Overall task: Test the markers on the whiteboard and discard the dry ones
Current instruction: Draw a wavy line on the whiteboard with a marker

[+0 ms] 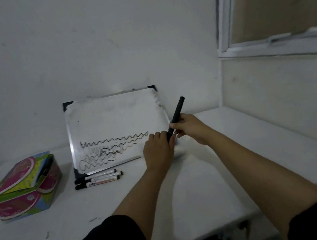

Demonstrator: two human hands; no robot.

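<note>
1. You sit at a white table (202,194) set against a pale wall, both bare forearms reaching forward, dark sleeves at your elbows.
2. A small whiteboard (114,123) leans against the wall at the far middle of the table, tilted back so its face meets your view. Several black wavy test lines (114,140) cross its lower half, which suggests some markers have already written well.
3. Your right hand (189,129) curls its fingers around the barrel of a black marker (177,115), just right of the board. The marker tilts, its upper end pointing up and to the right.
4. Your left hand (158,149) meets the marker's lower end, fingers curled about it. You appear to be pulling off or pushing on the cap, though the cap itself is hidden, so I cannot tell which.
5. Three white-barrelled markers (99,179) with black caps lie side by side on the table, just in front of the board's near left corner, close for easy reach.
6. A colourful box (22,188), green and pink with its lid partly open, sits at the near left, well apart from the board. It may serve for the markers; its contents are not visible.
7. A window frame (264,45) fills the upper right.
</note>
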